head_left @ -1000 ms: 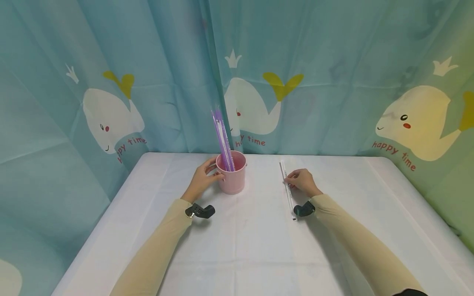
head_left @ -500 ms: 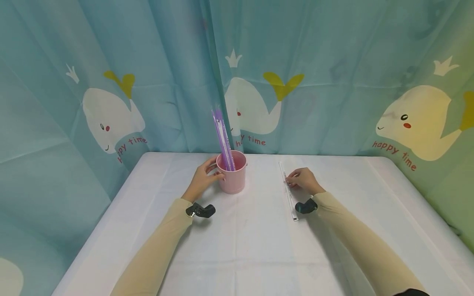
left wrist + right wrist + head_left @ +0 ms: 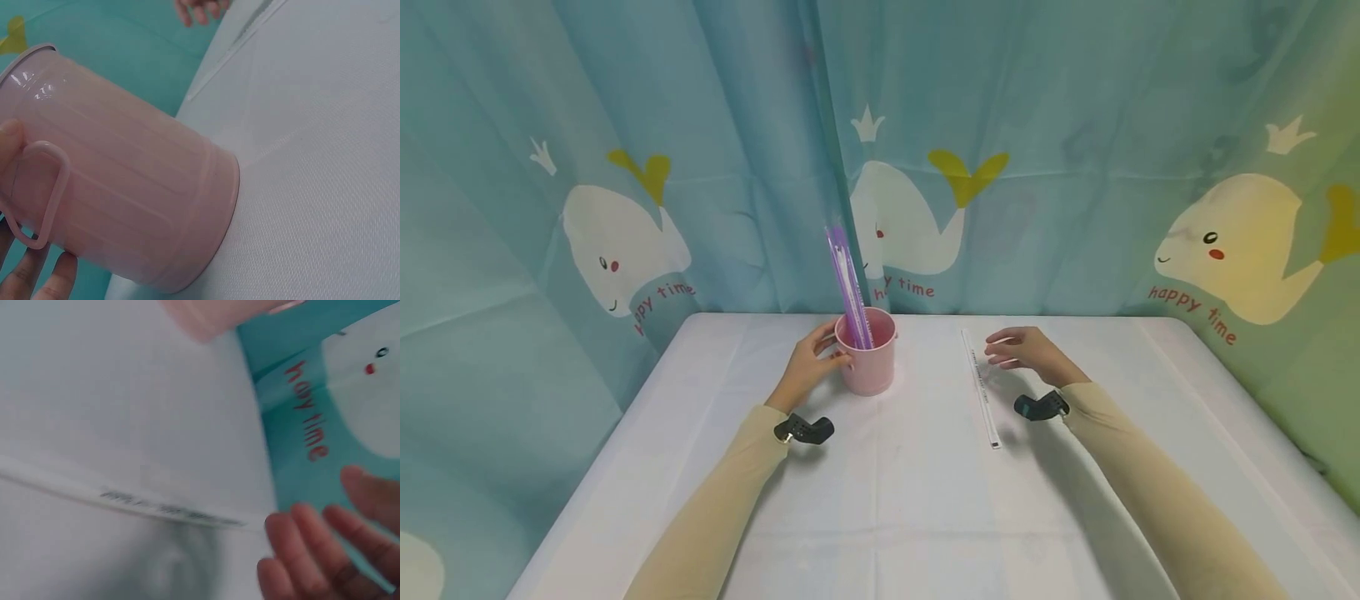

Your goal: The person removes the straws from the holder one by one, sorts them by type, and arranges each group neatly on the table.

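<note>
The pink bucket [image 3: 870,372] is held at its side by the left hand [image 3: 807,363], while the thin white strip [image 3: 981,390], judged light and slippery, best pinched mid-length, is seen flat on the table [image 3: 917,483] near the relaxed, unoccupied right hand [image 3: 1028,351].

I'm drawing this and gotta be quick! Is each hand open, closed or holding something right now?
Left hand: holding the pink bucket by its side.
Right hand: open, holding nothing, near the thin white strip.
</note>
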The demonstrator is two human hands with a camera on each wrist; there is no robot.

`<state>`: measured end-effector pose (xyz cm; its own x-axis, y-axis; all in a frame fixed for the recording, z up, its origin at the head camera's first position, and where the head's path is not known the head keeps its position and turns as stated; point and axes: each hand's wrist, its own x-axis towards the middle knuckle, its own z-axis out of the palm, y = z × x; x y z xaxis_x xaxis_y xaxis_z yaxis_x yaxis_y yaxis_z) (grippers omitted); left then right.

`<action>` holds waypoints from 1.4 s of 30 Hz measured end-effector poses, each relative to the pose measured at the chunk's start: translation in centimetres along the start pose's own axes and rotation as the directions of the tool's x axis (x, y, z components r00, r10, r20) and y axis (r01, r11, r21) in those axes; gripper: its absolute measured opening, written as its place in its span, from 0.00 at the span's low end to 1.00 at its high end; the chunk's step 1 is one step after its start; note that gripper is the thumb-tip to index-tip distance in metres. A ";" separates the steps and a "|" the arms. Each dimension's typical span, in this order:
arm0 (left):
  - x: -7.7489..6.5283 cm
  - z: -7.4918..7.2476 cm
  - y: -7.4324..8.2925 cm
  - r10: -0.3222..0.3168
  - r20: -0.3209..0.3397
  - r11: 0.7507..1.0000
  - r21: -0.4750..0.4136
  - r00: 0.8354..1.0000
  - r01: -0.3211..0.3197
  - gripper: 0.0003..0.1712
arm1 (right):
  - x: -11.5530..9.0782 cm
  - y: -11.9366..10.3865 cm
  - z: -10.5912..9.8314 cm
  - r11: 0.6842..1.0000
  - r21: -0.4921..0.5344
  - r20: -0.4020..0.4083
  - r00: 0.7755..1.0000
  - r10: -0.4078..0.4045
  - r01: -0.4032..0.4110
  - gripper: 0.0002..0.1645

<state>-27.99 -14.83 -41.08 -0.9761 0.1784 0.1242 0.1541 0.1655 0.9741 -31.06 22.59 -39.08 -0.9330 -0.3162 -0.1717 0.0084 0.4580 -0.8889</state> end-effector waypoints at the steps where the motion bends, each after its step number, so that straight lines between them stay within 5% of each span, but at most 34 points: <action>1: 0.0 0.0 0.0 0.007 0.000 1.000 0.006 1.000 -0.007 0.41 | -0.1 -0.3 -0.2 1.000 0.005 0.011 0.999 -0.031 0.031 0.28; 17: -0.1 -0.1 0.0 -0.006 -0.007 1.000 0.013 1.000 0.006 0.41 | 0.5 -7.9 0.3 0.942 0.069 -0.025 0.945 -0.327 0.328 0.23; 32: -1.0 0.2 2.0 -0.030 0.021 0.998 -0.048 0.999 0.031 0.42 | 4.2 -13.5 4.8 0.931 0.035 -0.015 0.931 -0.364 0.364 0.20; 42: 0.1 0.0 -0.2 0.003 -0.003 1.000 -0.013 1.000 -0.004 0.41 | 6.6 -14.0 8.4 0.930 0.016 0.050 0.929 -0.367 0.366 0.21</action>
<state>-28.13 -14.83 -41.26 -0.9761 0.1758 0.1281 0.1556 0.1523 0.9760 -34.29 7.15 -31.31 -0.8518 -0.5034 0.1451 -0.3282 0.2969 -0.8967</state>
